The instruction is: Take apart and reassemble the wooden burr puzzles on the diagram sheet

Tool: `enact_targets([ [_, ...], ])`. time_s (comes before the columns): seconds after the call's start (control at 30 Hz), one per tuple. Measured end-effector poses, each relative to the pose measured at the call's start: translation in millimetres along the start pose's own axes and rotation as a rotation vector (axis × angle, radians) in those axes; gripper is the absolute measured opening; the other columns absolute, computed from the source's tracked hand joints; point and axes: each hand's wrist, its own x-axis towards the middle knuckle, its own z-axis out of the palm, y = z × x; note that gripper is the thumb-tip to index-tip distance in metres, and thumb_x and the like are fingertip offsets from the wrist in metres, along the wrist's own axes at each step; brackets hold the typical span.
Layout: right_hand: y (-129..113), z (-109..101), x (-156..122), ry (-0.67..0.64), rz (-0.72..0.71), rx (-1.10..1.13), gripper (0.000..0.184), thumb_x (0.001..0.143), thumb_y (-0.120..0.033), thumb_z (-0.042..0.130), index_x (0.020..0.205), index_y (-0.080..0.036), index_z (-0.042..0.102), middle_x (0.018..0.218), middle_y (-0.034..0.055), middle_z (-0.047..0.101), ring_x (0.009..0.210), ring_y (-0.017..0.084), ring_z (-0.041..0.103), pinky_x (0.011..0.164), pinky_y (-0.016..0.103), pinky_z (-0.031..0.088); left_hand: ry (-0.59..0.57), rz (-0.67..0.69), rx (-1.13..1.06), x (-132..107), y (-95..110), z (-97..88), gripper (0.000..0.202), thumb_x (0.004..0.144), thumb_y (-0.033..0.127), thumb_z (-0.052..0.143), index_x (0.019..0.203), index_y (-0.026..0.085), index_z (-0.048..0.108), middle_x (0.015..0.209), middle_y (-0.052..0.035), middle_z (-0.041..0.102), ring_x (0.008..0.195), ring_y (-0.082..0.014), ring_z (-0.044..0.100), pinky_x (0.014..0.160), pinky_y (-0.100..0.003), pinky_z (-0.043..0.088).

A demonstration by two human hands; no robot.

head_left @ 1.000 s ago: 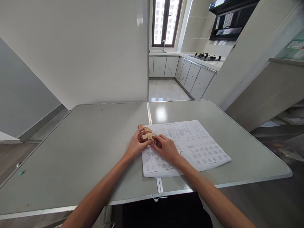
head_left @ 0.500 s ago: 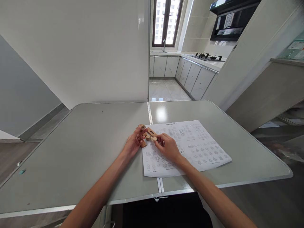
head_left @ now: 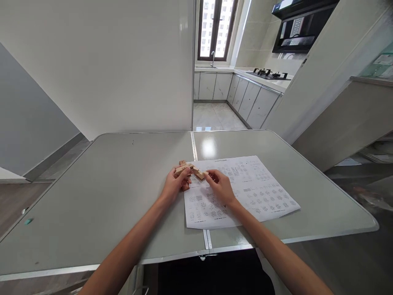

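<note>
Above the left edge of a printed paper sheet (head_left: 215, 224), my left hand (head_left: 173, 183) is closed around several light-brown notched wooden puzzle pieces (head_left: 184, 167). One end pokes up past the fingers, and a darker bit shows below them. My right hand (head_left: 221, 189) pinches the near end of another wooden puzzle piece (head_left: 199, 175), which slants toward the left-hand group. Whether the pieces touch or interlock, I cannot tell. Fingers hide part of the wood. Small black line drawings cover the sheet.
The sheet lies on a grey-green folding table (head_left: 92, 196) with a metal seam (head_left: 207, 239) down its middle. A small teal object (head_left: 28, 221) rests near the left edge. Beyond the table are a white wall (head_left: 123, 65) and a kitchen with a gas hob (head_left: 268, 73).
The wooden pieces in my left hand have turned and now lie more crosswise. My right hand has shifted slightly right, and its piece now slants differently. The sheet has stayed put.
</note>
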Motion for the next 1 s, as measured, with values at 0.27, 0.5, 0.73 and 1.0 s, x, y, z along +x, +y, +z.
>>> enact_targets([
  [0.27, 1.4, -4.1, 6.3, 0.024, 0.167, 0.284, 0.045, 0.090, -0.065, 0.064, 0.104, -0.022, 0.069, 0.099, 0.0068, 0.070, 0.065, 0.016, 0.059, 0.050, 0.028, 0.043, -0.042, 0.134, 0.206, -7.6, 2.3, 6.9, 0.073, 0.071, 0.048, 0.090, 0.127, 0.021, 0.053, 0.085, -0.0002, 0.072, 0.056, -0.0118, 0.064, 0.047, -0.022, 0.044],
  [0.5, -1.1, -10.2, 9.7, -0.091, 0.250, 0.597, 0.040, 0.090, -0.060, 0.067, 0.105, -0.023, 0.069, 0.125, 0.0119, 0.073, 0.068, 0.015, 0.064, 0.048, 0.027, 0.042, -0.115, 0.203, 0.315, -9.7, -4.7, 8.5, 0.067, 0.072, 0.040, 0.090, 0.126, 0.022, 0.055, 0.104, -0.0060, 0.075, 0.065, -0.0136, 0.069, 0.061, -0.028, 0.057],
  [0.73, -4.8, -13.4, 8.6, -0.254, 0.309, 0.773, 0.038, 0.090, -0.057, 0.074, 0.111, -0.025, 0.076, 0.130, 0.0083, 0.073, 0.103, 0.023, 0.070, 0.082, 0.034, 0.057, -0.209, 0.257, 0.456, -13.5, -7.0, 8.5, 0.070, 0.076, 0.040, 0.088, 0.133, 0.023, 0.052, 0.114, -0.0082, 0.074, 0.069, -0.0139, 0.069, 0.061, -0.027, 0.058],
  [1.0, -0.5, -11.7, 9.1, -0.265, 0.336, 0.950, 0.024, 0.093, -0.045, 0.076, 0.106, -0.025, 0.080, 0.125, 0.0040, 0.076, 0.110, 0.021, 0.070, 0.108, 0.037, 0.051, -0.192, 0.368, 0.583, -11.3, -8.8, 4.6, 0.065, 0.081, 0.040, 0.084, 0.133, 0.024, 0.050, 0.113, -0.0068, 0.074, 0.063, -0.0101, 0.062, 0.057, -0.024, 0.053],
])
